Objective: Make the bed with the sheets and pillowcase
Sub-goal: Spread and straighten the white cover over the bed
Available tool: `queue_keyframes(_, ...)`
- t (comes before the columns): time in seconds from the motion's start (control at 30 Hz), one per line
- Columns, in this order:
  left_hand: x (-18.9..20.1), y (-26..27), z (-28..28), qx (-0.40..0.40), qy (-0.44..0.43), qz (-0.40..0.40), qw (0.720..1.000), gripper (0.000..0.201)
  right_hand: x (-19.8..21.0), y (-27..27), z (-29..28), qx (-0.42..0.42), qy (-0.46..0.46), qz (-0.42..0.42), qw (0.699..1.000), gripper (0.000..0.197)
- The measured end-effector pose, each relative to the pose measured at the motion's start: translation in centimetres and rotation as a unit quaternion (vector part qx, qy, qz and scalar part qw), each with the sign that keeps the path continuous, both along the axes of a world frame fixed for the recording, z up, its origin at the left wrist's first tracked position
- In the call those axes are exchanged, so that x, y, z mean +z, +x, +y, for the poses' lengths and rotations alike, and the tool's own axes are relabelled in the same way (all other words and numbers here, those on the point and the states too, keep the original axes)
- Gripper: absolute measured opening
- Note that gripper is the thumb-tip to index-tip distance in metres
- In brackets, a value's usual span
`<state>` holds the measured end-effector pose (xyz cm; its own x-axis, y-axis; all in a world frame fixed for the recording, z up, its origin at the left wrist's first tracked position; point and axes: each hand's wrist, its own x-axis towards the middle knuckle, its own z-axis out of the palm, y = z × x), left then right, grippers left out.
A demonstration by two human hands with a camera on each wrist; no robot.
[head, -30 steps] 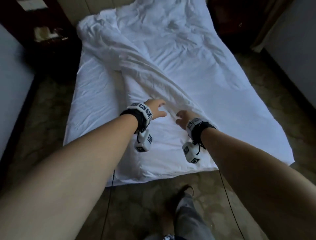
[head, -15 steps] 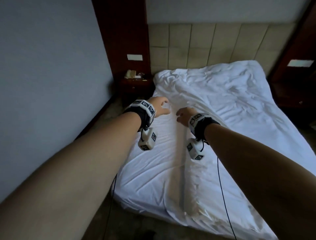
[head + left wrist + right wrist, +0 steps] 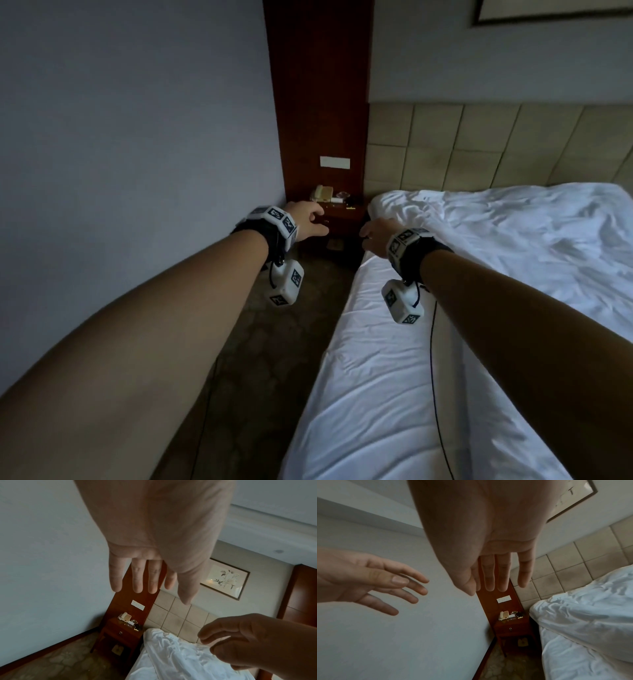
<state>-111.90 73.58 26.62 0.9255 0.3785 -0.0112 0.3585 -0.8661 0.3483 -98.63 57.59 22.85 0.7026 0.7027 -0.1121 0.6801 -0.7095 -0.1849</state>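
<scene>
A white fitted sheet [image 3: 383, 394] covers the mattress, whose left edge runs up the head view. A rumpled white top sheet [image 3: 513, 236] lies bunched over the far and right part of the bed [image 3: 583, 616]. Both arms reach forward in the air. My left hand [image 3: 305, 219] hangs over the floor beside the bed, fingers straight and spread [image 3: 145, 578], holding nothing. My right hand [image 3: 376, 233] hovers above the bed's left edge near the head end, fingers straight [image 3: 498, 574], also empty.
A dark wooden nightstand [image 3: 337, 219] with a telephone [image 3: 322, 193] stands in the corner between the left wall and the padded headboard [image 3: 479, 147]. A narrow strip of patterned floor [image 3: 274, 342] runs between wall and bed. A framed picture [image 3: 224, 580] hangs above the headboard.
My view has swung from the foot of the bed to its left side. Both hands have come off the sheet and now reach forward empty toward the head end.
</scene>
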Motion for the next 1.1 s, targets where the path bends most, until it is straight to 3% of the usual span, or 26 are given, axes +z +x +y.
queue_keyframes(0.23, 0.6, 4.3, 11.9, -0.007, -0.011, -0.017, 1.000, 0.060, 1.2, 4.9, 9.8, -0.017, -0.023, -0.023, 0.999, 0.038)
queue_keyframes(0.5, -0.5, 13.9, 24.4, -0.099, -0.003, -0.022, 0.995, 0.056, 0.8, 10.7, 21.0, -0.096, -0.052, -0.084, 0.990, 0.045)
queue_keyframes(0.87, -1.2, 28.3, 36.7, -0.211, 0.018, -0.002, 0.977, 0.053, -0.5, 19.0, 32.1, -0.236, -0.021, -0.026, 0.971, 0.041)
queue_keyframes(1.1, -4.8, 40.0, 42.1, -0.243, -0.027, 0.028, 0.969, 0.050, -3.8, 30.4, 37.8, -0.275, -0.012, 0.005, 0.961, 0.040)
